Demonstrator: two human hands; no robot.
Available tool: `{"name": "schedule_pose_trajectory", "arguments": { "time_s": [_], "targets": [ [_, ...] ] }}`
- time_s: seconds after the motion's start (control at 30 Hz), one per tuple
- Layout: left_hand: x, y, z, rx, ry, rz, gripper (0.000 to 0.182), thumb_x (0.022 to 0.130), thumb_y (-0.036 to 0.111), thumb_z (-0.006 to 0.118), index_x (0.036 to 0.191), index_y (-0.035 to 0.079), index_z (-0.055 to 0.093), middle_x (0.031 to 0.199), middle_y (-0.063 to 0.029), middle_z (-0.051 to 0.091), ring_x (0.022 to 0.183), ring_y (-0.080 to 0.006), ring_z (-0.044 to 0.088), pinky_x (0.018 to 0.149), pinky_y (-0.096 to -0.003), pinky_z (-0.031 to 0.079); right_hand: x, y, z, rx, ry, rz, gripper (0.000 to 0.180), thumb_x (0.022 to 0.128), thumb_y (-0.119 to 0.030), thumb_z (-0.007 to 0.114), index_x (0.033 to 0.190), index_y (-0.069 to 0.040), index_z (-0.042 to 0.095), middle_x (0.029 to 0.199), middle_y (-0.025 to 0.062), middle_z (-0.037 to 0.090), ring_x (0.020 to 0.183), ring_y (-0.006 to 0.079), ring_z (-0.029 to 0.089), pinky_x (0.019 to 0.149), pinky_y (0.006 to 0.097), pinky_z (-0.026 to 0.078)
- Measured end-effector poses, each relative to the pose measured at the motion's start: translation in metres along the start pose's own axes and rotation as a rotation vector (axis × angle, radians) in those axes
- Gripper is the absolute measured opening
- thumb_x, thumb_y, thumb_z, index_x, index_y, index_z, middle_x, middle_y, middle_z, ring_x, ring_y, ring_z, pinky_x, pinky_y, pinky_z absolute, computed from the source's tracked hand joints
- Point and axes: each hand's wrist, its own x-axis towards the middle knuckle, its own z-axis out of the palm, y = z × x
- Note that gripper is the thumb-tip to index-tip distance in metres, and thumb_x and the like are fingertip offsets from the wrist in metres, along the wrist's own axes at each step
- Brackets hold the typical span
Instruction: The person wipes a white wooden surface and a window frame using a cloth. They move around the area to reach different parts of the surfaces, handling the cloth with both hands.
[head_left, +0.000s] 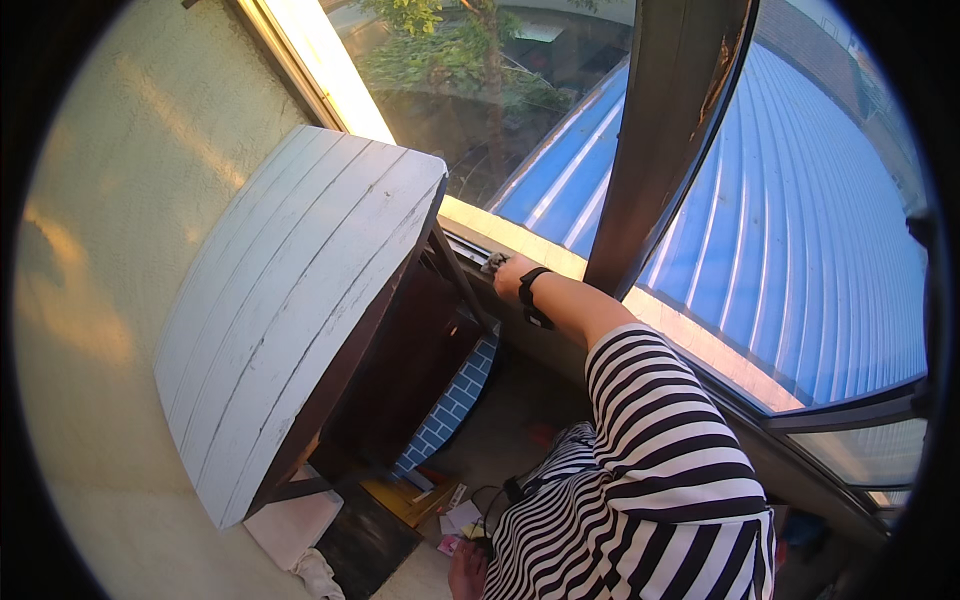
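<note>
My right hand (511, 276) grips a crumpled grey cloth (495, 262) and presses it against the metal track (466, 249) of the window sill. A black watch (531, 289) is on that wrist, and the arm stretches out from a black-and-white striped sleeve. Low in the picture, what looks like my left hand (468, 571) shows in shadow beside the striped shirt. Its fingers are too dim to tell whether they hold anything. Just left of the right hand stands a dark wooden cabinet (390, 360) with a worn, white-painted plank top (300, 285).
A brown window frame post (660, 135) rises right of the arm. Outside lie a blue corrugated roof (780, 247) and a tree (491, 67). Below are a blue brick-patterned panel (450, 401), a dark board (369, 536), papers (461, 516), a cable (489, 499) and a pale cloth (318, 574).
</note>
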Motion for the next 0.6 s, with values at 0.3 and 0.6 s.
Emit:
{"name": "schedule_pose_trajectory", "arguments": {
  "time_s": [0.3, 0.6],
  "targets": [
    [0.007, -0.035, -0.059, -0.048, -0.119, 0.115, 0.065, 0.1, 0.039, 0.051, 0.142, -0.007, 0.032, 0.142, -0.0152, 0.043, 0.133, -0.0299, 0.04, 0.113, -0.0421, 0.031, -0.097, -0.024, 0.013, -0.068, -0.333, 0.032, 0.031, 0.094, -0.019, 0.048, 0.114, -0.016, 0.072, 0.12, 0.0052, 0.067, 0.107, 0.0242, 0.065, 0.073, 0.0418, 0.052],
    [-0.017, -0.022, -0.047, -0.007, -0.057, 0.023, 0.071, 0.1, 0.042, 0.05, 0.145, -0.008, 0.028, 0.144, -0.0239, 0.04, 0.133, -0.0307, 0.04, 0.113, -0.0401, 0.031, -0.126, -0.039, 0.018, 0.004, -0.235, 0.079, 0.03, 0.087, -0.016, 0.055, 0.112, -0.013, 0.072, 0.114, 0.0082, 0.07, 0.105, 0.0248, 0.066, 0.071, 0.0426, 0.055]
  ]
}}
